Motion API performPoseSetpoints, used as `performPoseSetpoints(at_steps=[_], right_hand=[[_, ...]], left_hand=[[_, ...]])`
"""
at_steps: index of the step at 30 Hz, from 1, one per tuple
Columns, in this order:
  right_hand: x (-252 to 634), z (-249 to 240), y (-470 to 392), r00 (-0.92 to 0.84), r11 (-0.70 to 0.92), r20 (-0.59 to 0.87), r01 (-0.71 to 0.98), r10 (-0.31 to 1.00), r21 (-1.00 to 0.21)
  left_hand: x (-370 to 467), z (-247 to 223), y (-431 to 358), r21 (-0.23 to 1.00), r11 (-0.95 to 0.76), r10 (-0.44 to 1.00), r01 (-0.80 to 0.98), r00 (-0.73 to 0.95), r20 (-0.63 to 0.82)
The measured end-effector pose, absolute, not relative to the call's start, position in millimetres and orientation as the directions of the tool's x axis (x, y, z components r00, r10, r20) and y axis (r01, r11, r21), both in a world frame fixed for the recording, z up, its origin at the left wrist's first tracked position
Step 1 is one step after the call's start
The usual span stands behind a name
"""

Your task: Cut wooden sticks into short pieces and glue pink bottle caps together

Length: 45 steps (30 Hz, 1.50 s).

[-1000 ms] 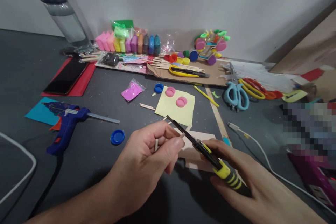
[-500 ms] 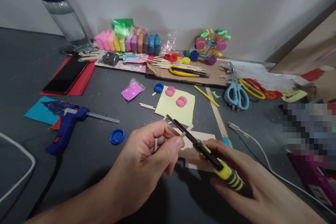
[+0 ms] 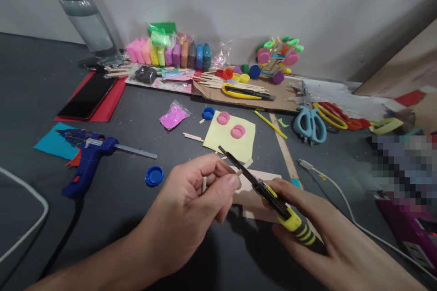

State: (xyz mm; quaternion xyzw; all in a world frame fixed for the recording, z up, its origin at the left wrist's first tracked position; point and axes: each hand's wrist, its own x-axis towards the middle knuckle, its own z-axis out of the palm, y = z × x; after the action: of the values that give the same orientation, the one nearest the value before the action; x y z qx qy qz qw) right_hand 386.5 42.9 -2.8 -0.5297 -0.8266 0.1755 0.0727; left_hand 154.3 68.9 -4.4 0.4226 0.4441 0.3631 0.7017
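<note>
A thin wooden stick [image 3: 240,172] is pinched between the thumb and fingers of my left hand [image 3: 205,191], its end pointing up and right. Another pale stick end shows inside the curled fingers. My right hand [image 3: 303,218] is wrapped round a black and yellow utility knife [image 3: 273,200]. Its dark blade slants up to the left and lies across the stick, close to my left thumb. Under the hands is a pale sheet of card [image 3: 261,211]. Just beyond lies a yellow paper square [image 3: 218,136] carrying two pink caps [image 3: 238,131].
To the left lie a blue glue gun [image 3: 90,154] with its cord and a blue cap [image 3: 154,176]. Blue-handled scissors [image 3: 310,122] and a white cable [image 3: 341,195] are on the right. At the back are clay packets [image 3: 175,54], a water bottle [image 3: 85,18] and a yellow cutter [image 3: 242,92] on cardboard.
The view has shifted slightly. The knife blade has moved a little along the stick, and less of the stick shows past the blade. Both hands keep their grips.
</note>
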Motion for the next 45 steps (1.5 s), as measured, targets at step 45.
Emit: performPoseSetpoints(at_steps=[45], right_hand=[[356,1,76,-0.632,0.711,0.325,0.622,0.703,-0.327]], left_hand=[[154,-27,68,0.734,-0.456,0.879,0.504,0.384,0.283]])
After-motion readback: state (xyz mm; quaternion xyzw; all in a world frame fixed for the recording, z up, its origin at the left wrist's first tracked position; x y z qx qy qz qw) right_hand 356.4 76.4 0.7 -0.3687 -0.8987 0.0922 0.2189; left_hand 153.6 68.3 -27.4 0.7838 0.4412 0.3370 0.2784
